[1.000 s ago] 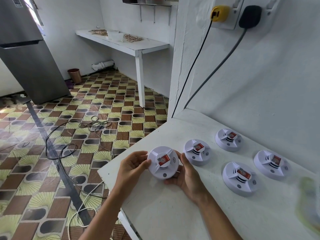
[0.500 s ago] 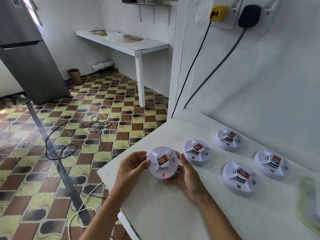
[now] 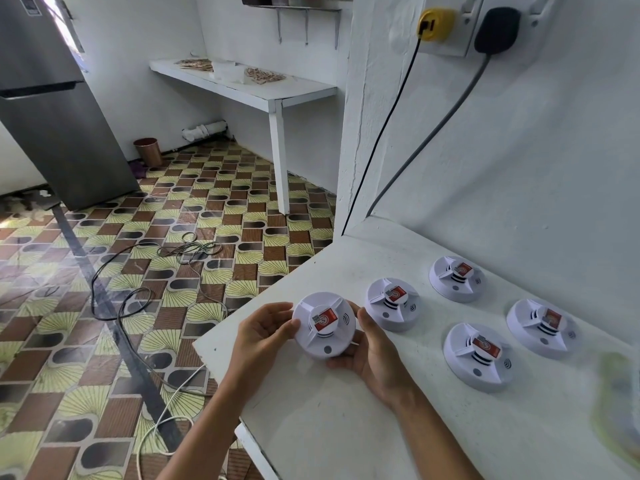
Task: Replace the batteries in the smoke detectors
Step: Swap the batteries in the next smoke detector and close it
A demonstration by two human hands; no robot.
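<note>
White counter [image 3: 346, 427] by wall, fridge [image 3: 52, 109] far left, cables [image 3: 145, 299] on tiled floor. Four detectors lie on counter: near-right [image 3: 479, 356], far-right [image 3: 542, 329], back [image 3: 456, 278], middle [image 3: 393, 304]. Fifth detector [image 3: 323, 325] held face-up over counter's left edge, just beside middle one. Left hand [image 3: 261, 336] curled on its left rim, right hand [image 3: 375, 355] cupping right rim and underside. Yellow plug [image 3: 433, 24], black plug [image 3: 497, 29] in wall sockets.

1 white smoke detector [image 3: 323, 325] held; 4 others [image 3: 393, 304] lie on the counter [image 3: 346, 427].
</note>
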